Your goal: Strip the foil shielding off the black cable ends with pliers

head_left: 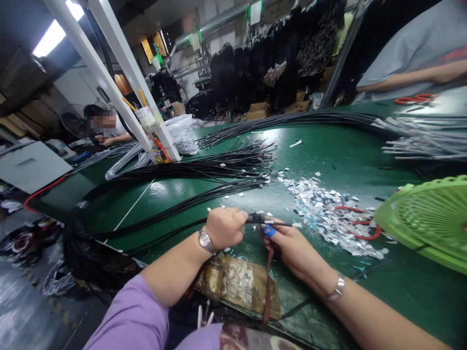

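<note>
My left hand [224, 226] is closed around the end of a black cable [160, 232] that trails off to the left over the green table [328, 155]. My right hand [292, 245] pinches the cable's stripped tip [288, 224] just to the right, one finger wrapped in blue tape. A small tool seems to sit between the two hands, but I cannot make it out. A wristwatch is on my left wrist and a bracelet on my right.
Bundles of black cables [204, 170] lie across the table behind my hands. A heap of foil scraps [328, 214] with red-handled scissors [359, 223] lies to the right, beside a green fan [426, 218]. Grey cables [419, 136] and another person's arm [408, 78] are at the far right.
</note>
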`<action>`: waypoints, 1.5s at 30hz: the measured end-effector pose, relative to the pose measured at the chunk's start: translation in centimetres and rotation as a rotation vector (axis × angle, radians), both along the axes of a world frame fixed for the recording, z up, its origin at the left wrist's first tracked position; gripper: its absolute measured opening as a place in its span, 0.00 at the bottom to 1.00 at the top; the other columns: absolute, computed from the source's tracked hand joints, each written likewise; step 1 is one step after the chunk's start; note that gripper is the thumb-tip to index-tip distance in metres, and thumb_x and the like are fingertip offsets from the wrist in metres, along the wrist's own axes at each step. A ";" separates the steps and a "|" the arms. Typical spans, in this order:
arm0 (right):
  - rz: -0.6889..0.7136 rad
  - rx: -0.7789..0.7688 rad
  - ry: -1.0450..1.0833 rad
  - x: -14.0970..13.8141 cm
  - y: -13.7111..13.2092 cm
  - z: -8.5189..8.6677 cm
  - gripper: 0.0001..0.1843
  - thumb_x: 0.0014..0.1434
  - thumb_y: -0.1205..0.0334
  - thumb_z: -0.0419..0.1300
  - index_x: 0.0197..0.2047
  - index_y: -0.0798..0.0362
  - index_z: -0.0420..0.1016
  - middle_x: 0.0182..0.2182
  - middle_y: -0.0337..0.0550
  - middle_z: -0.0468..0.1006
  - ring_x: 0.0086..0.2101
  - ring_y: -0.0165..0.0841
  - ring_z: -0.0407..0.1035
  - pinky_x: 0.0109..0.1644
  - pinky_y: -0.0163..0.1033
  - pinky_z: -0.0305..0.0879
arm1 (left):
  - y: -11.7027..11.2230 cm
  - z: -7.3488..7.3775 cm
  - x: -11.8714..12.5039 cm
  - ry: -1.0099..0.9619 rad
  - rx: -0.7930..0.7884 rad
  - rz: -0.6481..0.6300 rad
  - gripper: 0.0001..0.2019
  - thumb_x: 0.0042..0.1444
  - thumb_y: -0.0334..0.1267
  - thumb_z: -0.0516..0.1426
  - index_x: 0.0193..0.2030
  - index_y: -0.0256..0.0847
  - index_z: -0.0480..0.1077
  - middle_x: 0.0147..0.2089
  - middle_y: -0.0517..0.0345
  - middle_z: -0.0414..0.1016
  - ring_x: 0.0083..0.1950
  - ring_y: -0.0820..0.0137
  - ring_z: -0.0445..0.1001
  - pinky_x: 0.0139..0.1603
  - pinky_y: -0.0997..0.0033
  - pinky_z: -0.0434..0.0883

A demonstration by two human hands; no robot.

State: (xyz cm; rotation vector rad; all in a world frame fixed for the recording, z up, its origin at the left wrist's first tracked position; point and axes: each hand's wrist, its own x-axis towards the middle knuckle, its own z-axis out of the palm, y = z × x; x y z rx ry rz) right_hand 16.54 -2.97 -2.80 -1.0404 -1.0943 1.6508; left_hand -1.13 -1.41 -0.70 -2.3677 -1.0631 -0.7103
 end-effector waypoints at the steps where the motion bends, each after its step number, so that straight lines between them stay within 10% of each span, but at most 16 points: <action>1: -0.008 -0.006 0.017 0.0 0.0 0.0 0.24 0.37 0.43 0.70 0.27 0.54 0.73 0.17 0.33 0.63 0.20 0.26 0.54 0.24 0.34 0.49 | -0.1 0.1 0.1 0.012 0.051 -0.020 0.11 0.46 0.31 0.51 0.34 0.40 0.72 0.24 0.56 0.71 0.24 0.69 0.67 0.23 0.71 0.58; 19: -0.038 -0.051 0.074 -0.2 -0.1 0.1 0.25 0.31 0.42 0.72 0.21 0.54 0.70 0.15 0.33 0.64 0.20 0.25 0.54 0.23 0.34 0.48 | -0.2 0.0 0.4 0.086 0.020 0.012 0.10 0.46 0.33 0.51 0.33 0.40 0.71 0.23 0.56 0.69 0.25 0.69 0.68 0.23 0.71 0.58; 28: -0.007 0.108 -0.129 0.2 0.3 0.2 0.21 0.41 0.42 0.67 0.23 0.53 0.72 0.15 0.32 0.61 0.19 0.26 0.52 0.22 0.34 0.47 | 0.2 0.7 0.7 -0.291 -0.590 0.075 0.10 0.55 0.40 0.52 0.34 0.39 0.71 0.27 0.56 0.72 0.28 0.69 0.69 0.30 0.72 0.63; 36: 0.018 0.268 -0.233 0.6 0.5 0.1 0.16 0.47 0.46 0.63 0.32 0.50 0.80 0.17 0.34 0.63 0.21 0.29 0.53 0.25 0.35 0.53 | 0.8 1.8 1.0 -0.983 -1.412 -0.056 0.21 0.48 0.56 0.58 0.27 0.36 0.65 0.15 0.69 0.54 0.17 0.81 0.50 0.17 0.78 0.48; 45: 0.030 0.553 -0.413 1.4 1.1 0.2 0.14 0.51 0.47 0.60 0.33 0.46 0.81 0.22 0.39 0.73 0.26 0.37 0.65 0.30 0.40 0.63 | 1.1 2.5 0.4 -1.141 -1.877 -0.093 0.15 0.47 0.46 0.61 0.26 0.37 0.63 0.10 0.73 0.48 0.10 0.84 0.43 0.12 0.81 0.40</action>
